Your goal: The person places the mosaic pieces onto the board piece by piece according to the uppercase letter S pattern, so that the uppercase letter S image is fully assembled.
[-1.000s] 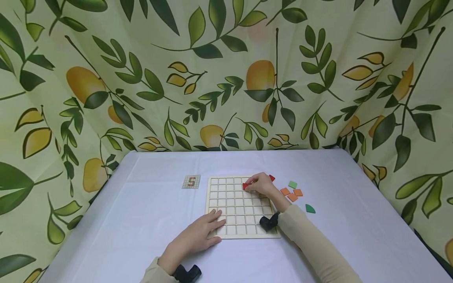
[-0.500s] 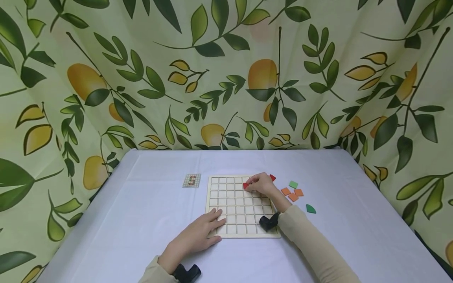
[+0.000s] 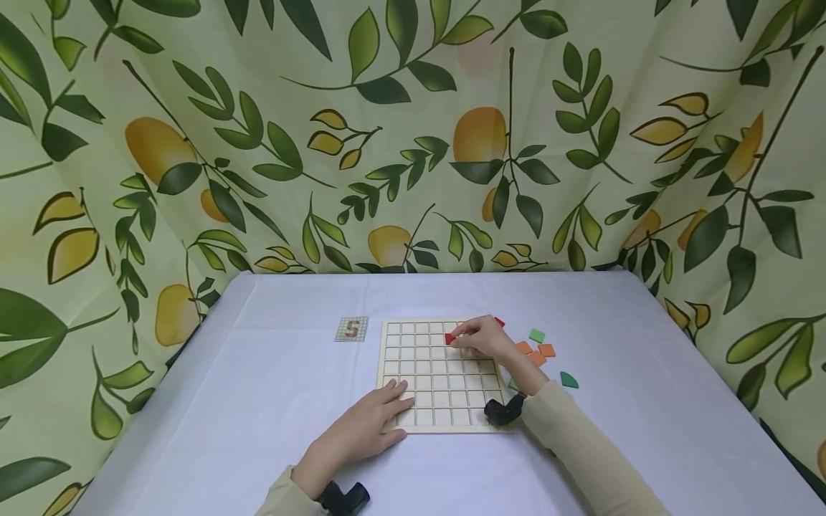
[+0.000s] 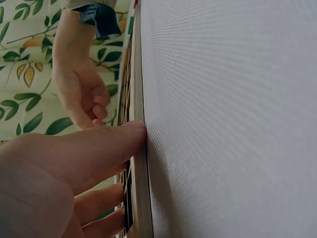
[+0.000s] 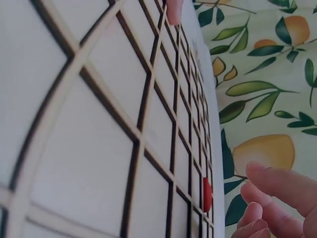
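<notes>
A pale wooden grid board [image 3: 422,428] lies on the white table. One red tile [image 3: 449,339] sits in a cell near its far edge; the right wrist view shows the same red tile [image 5: 207,195] in the grid. Beside it is my right hand [image 3: 484,337], its loosely bent fingers [image 5: 280,191] apart from the tile in that view and holding nothing visible. My left hand [image 3: 364,426] rests on the board's near left corner, fingers spread over the cells. In the left wrist view, the left thumb [image 4: 104,148] touches the board's edge.
Right of the board lie orange tiles [image 3: 546,350], a green square tile [image 3: 537,335] and a green quarter-round tile [image 3: 569,380]. Another red tile [image 3: 500,322] shows behind the right hand. A small patterned card [image 3: 351,329] lies left of the board. A leaf-print curtain [image 3: 413,143] hangs behind.
The right hand and forearm have shifted slightly right, uncovering a green tile by the wrist. The red tile stays in its cell. The left hand stays in place on the board.
</notes>
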A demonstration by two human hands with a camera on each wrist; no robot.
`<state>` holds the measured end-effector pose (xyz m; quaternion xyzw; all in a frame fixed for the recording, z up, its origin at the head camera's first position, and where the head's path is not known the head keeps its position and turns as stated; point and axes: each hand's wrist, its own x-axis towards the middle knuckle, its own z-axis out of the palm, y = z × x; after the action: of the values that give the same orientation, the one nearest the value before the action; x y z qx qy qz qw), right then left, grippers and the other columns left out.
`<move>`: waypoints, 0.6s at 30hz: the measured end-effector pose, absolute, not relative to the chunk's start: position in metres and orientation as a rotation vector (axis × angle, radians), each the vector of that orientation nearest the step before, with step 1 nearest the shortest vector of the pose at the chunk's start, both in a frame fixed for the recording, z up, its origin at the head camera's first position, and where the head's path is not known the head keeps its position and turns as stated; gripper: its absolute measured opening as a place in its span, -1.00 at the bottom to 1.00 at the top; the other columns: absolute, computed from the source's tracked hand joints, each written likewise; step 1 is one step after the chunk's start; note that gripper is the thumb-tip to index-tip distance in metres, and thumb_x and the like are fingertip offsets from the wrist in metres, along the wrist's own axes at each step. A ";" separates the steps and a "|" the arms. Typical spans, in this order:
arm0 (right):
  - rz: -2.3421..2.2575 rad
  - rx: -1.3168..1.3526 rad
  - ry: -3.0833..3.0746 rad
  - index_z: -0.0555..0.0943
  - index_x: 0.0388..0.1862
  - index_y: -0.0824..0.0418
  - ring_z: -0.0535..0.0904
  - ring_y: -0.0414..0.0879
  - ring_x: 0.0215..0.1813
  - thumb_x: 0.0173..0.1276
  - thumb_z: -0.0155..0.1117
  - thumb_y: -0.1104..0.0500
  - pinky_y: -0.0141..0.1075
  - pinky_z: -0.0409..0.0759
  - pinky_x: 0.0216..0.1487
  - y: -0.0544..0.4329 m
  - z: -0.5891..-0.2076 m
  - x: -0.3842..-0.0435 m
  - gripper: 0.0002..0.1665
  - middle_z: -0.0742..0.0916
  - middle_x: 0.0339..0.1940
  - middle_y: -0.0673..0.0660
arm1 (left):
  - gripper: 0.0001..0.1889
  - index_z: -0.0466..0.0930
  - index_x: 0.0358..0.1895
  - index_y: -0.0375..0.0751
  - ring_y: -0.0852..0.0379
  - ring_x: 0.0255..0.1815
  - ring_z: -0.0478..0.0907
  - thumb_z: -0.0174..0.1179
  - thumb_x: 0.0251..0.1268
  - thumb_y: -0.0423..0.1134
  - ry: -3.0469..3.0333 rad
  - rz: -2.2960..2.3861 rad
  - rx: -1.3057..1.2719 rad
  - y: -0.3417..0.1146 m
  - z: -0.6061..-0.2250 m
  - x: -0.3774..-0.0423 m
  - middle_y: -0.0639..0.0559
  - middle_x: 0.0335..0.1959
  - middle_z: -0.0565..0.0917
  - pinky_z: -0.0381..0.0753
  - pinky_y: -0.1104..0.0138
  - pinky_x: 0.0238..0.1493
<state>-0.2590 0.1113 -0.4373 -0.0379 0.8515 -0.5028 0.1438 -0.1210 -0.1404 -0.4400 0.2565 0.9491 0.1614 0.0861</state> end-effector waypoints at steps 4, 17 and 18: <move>-1.457 -0.164 2.441 0.70 -0.14 0.35 0.25 -0.21 -0.64 0.20 0.40 0.22 -0.40 0.27 -0.57 0.116 -0.431 -0.254 -0.72 0.47 -0.68 -0.08 | -0.46 0.47 0.31 -0.07 -0.10 0.52 0.23 0.24 0.27 -0.05 2.837 0.475 0.775 -0.140 -0.441 -0.121 -0.08 0.48 0.32 0.35 0.00 0.44; -1.400 -0.172 2.524 0.69 -0.08 0.34 0.32 -0.17 -0.55 0.20 0.40 0.17 -0.41 0.25 -0.58 0.145 -0.422 -0.243 -0.65 0.47 -0.59 -0.06 | -0.47 0.46 0.31 -0.07 -0.10 0.53 0.22 0.21 0.29 -0.04 2.838 0.459 0.795 -0.142 -0.443 -0.123 -0.08 0.48 0.33 0.28 -0.06 0.47; -1.391 -0.174 2.532 0.68 -0.08 0.35 0.32 -0.17 -0.52 0.20 0.40 0.17 -0.41 0.26 -0.56 0.148 -0.422 -0.243 -0.65 0.47 -0.57 -0.05 | -0.47 0.46 0.31 -0.07 -0.10 0.53 0.22 0.21 0.29 -0.04 2.840 0.452 0.801 -0.142 -0.443 -0.123 -0.08 0.48 0.33 0.27 -0.06 0.47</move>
<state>-0.2427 0.1479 -0.4219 -0.0596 0.8683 -0.4768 0.1233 -0.1226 -0.1423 -0.4428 0.2674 0.9485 0.1508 0.0783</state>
